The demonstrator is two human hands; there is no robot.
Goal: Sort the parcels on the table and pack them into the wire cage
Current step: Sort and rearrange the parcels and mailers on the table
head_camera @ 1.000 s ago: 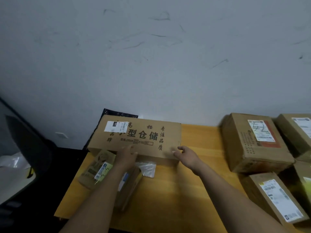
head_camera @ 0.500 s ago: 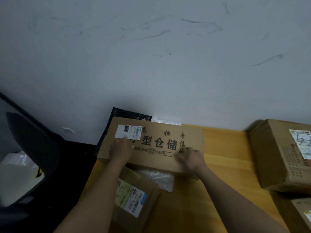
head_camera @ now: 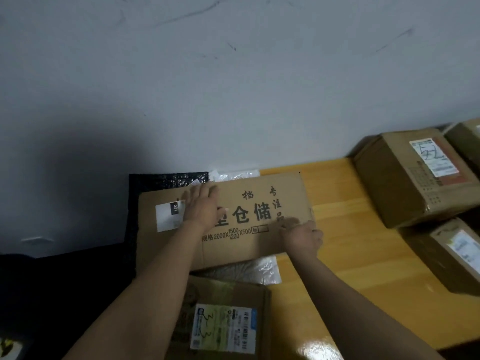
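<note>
Two bare forearms reach in from the near edge — the left forearm (head_camera: pixel 155 281) and the right forearm (head_camera: pixel 350 302) — skin uncovered right up to the left hand (head_camera: pixel 201 206) and right hand (head_camera: pixel 302 236), their fingers slightly blurred.

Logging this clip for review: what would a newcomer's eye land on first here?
The long flat carton with bold black characters, at the left end of the table: the left hand lies flat on top, the right hand at its right edge. Then the box scrawled 52, at far right.
</note>
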